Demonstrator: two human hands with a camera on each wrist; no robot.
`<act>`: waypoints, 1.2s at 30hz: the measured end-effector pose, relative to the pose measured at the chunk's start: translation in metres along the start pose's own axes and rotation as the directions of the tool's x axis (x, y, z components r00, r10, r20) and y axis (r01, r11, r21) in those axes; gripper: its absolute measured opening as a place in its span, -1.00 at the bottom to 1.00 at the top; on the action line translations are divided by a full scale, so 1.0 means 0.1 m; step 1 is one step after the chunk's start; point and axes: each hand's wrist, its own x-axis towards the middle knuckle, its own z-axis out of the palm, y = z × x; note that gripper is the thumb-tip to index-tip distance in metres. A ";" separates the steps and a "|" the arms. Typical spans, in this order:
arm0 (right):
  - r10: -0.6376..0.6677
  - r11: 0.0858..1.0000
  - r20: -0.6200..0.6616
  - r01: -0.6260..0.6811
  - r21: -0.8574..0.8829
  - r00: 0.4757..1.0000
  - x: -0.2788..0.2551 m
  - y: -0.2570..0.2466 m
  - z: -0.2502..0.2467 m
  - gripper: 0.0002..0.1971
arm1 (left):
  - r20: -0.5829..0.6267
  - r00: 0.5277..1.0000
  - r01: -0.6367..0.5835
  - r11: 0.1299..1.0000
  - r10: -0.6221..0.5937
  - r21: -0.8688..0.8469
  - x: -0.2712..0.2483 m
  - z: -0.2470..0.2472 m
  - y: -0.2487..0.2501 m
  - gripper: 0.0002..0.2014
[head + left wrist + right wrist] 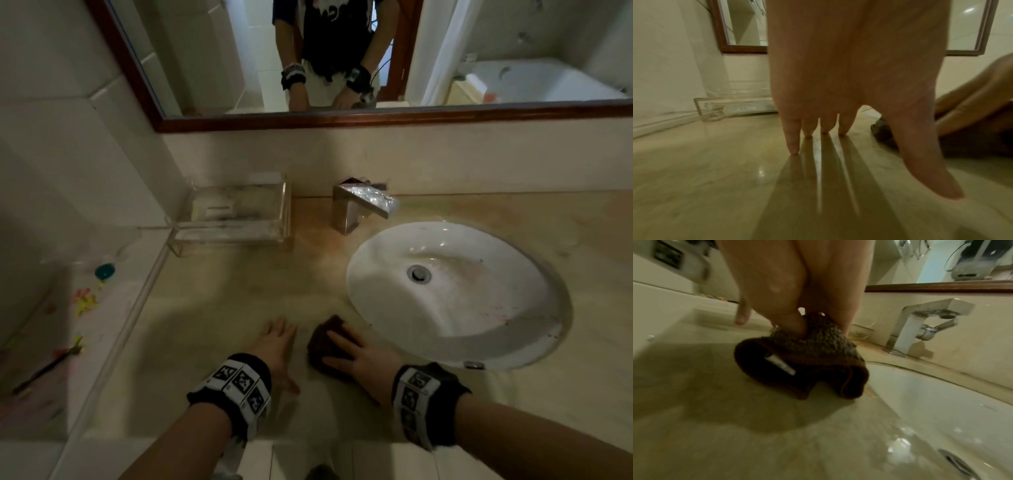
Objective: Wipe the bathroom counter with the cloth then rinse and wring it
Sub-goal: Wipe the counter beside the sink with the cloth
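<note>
A dark brown cloth (323,337) lies bunched on the beige counter (212,308), just left of the white oval sink (455,308). My right hand (356,354) is on top of it. In the right wrist view its fingers (797,322) dig into the folds of the cloth (801,363) and hold it, while the thumb sticks out free to the left. My left hand (277,346) rests flat on the counter beside the cloth, its straight fingers (793,146) touching the stone and holding nothing. The cloth (881,129) shows past the left thumb.
A square chrome faucet (363,205) stands behind the sink, with no water running. A clear acrylic tray (236,216) sits at the back left against the wall. A wood-framed mirror (376,120) hangs above. Left of the counter is a lower ledge with small coloured items (85,301).
</note>
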 end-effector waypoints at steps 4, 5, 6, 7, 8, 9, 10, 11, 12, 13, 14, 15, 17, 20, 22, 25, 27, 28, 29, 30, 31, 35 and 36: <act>0.111 0.994 0.018 -0.111 0.000 0.994 -0.01 0.14 -0.14 -0.42 | -0.028 0.998 0.057 0.998 -0.057 -0.008 -0.09 0.13 0.15 0.21; 0.129 0.991 -0.019 -0.129 0.032 0.991 -0.04 0.17 -0.18 -0.42 | -0.032 0.997 0.066 0.998 -0.066 -0.005 -0.10 0.17 0.16 0.21; 0.146 0.987 -0.057 -0.141 0.083 0.988 -0.08 0.19 -0.21 -0.42 | -0.036 0.997 0.073 0.997 -0.073 0.003 -0.11 0.20 0.17 0.22; 0.155 0.982 -0.099 -0.142 0.125 0.983 -0.13 0.20 -0.22 -0.41 | -0.044 0.996 0.080 0.997 -0.080 0.009 -0.12 0.24 0.18 0.23; 0.148 0.982 -0.124 -0.130 0.137 0.981 -0.18 0.20 -0.19 -0.40 | -0.055 0.995 0.088 0.996 -0.088 0.013 -0.13 0.27 0.18 0.24; 0.117 0.987 -0.141 -0.100 0.125 0.983 -0.27 0.17 -0.18 -0.39 | -0.065 0.993 0.098 0.995 -0.097 0.013 -0.14 0.30 0.18 0.24; 0.060 0.995 -0.129 -0.049 0.085 0.990 -0.36 0.12 -0.14 -0.38 | -0.073 0.992 0.105 0.994 -0.104 0.009 -0.15 0.31 0.19 0.24; -0.008 0.999 -0.107 0.013 0.039 0.994 -0.44 0.06 -0.06 -0.39 | -0.076 0.991 0.109 0.994 -0.108 0.005 -0.15 0.31 0.19 0.24; -0.089 0.996 -0.089 0.090 0.008 0.992 -0.52 -0.03 0.06 -0.41 | -0.075 0.991 0.112 0.994 -0.111 0.004 -0.14 0.31 0.19 0.24; -0.204 0.979 -0.124 0.201 -0.038 0.971 -0.60 -0.11 0.20 -0.45 | -0.073 0.991 0.117 0.993 -0.116 0.002 -0.14 0.31 0.20 0.24; -0.251 0.967 -0.136 0.244 -0.071 0.958 -0.66 -0.14 0.35 -0.48 | -0.074 0.990 0.123 0.992 -0.122 0.004 -0.14 0.31 0.21 0.25; -0.240 0.963 -0.126 0.219 -0.158 0.963 -0.70 -0.13 0.49 -0.47 | -0.075 0.989 0.128 0.992 -0.127 0.008 -0.13 0.31 0.22 0.25; -0.130 0.984 -0.155 0.108 -0.140 0.979 -0.74 -0.04 0.73 -0.35 | -0.072 0.988 0.139 0.990 -0.138 0.015 -0.13 0.31 0.24 0.25; -0.174 0.978 -0.153 0.152 -0.145 0.973 -0.77 0.15 0.77 -0.27 | -0.080 0.986 0.146 0.989 -0.145 0.010 -0.14 0.30 0.25 0.23; -0.164 0.984 -0.107 0.156 -0.082 0.981 -0.77 0.29 0.70 -0.34 | -0.090 0.985 0.149 0.989 -0.148 0.002 -0.15 0.31 0.26 0.20; 0.001 0.994 -0.102 -0.012 -0.107 0.995 -0.77 0.48 0.49 -0.37 | -0.127 0.979 0.157 0.987 -0.158 -0.015 -0.18 0.35 0.29 0.13; 0.101 0.994 -0.042 -0.102 -0.032 0.994 -0.78 0.63 0.35 -0.33 | -0.141 0.978 0.156 0.988 -0.155 -0.009 -0.21 0.35 0.31 0.08; 0.128 0.992 -0.035 -0.128 0.004 0.991 -0.81 0.70 0.29 -0.28 | -0.140 0.978 0.155 0.988 -0.153 0.001 -0.22 0.36 0.31 0.07; 0.143 0.990 -0.044 -0.142 0.028 0.989 -0.83 0.76 0.30 -0.24 | -0.140 0.978 0.155 0.988 -0.153 0.005 -0.23 0.36 0.31 0.07; 0.144 0.989 -0.054 -0.142 0.045 0.988 -0.87 0.82 0.30 -0.20 | -0.141 0.978 0.157 0.988 -0.155 0.003 -0.23 0.36 0.30 0.07; 0.127 0.991 -0.068 -0.123 0.056 0.990 -0.94 0.84 0.31 -0.19 | -0.143 0.977 0.158 0.987 -0.157 0.000 -0.23 0.37 0.30 0.09; -0.103 0.991 -0.053 0.098 -0.089 0.993 -1.29 0.81 0.59 -0.30 | -0.150 0.975 0.167 0.986 -0.162 0.020 -0.19 0.38 0.27 0.12; -0.157 0.981 -0.041 0.151 -0.119 0.987 -1.37 0.82 0.70 -0.32 | -0.154 0.974 0.172 0.985 -0.164 0.036 -0.18 0.38 0.27 0.12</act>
